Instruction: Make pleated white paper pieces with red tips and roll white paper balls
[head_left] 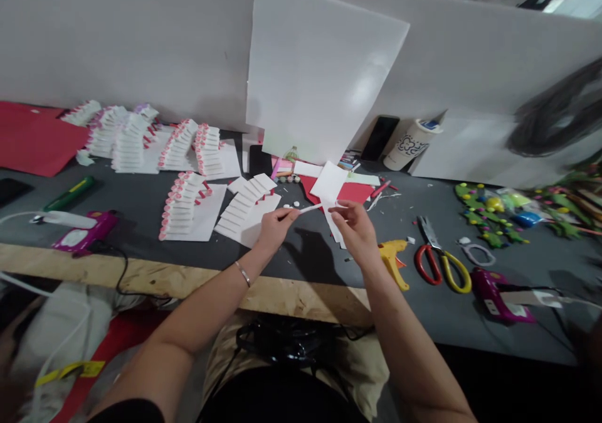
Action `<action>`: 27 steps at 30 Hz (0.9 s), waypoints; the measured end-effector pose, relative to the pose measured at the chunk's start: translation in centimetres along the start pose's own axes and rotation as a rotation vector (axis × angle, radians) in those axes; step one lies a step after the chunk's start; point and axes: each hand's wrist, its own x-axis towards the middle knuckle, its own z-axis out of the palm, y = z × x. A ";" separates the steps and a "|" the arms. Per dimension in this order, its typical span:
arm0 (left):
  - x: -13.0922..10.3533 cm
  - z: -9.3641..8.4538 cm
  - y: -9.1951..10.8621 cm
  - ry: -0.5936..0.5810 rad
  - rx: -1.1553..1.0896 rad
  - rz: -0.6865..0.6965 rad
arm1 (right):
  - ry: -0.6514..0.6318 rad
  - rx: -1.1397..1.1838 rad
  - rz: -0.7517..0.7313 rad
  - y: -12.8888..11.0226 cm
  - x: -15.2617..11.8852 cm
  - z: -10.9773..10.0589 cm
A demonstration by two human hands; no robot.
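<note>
My left hand pinches one end of a thin white strip, which points right toward my other hand. My right hand is curled just to the right, thumb and fingers close together around a small white piece that is too small to make out. Beneath and behind the hands lie white card pieces on red paper. Left of my left hand, a row of overlapping white strips rests on a white sheet. Small white bits lie near its fingertips.
Rows of white strips with pink ends stand at the left. Red-and-yellow-handled scissors and a yellow glue gun lie at right. Behind are a leaning white board, a phone and a patterned cup. Purple power strips sit near the edge.
</note>
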 end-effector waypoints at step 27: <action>-2.3 0.8 0.6 -0.023 -0.013 0.152 | 0.193 0.692 0.219 0.0 -0.5 4.9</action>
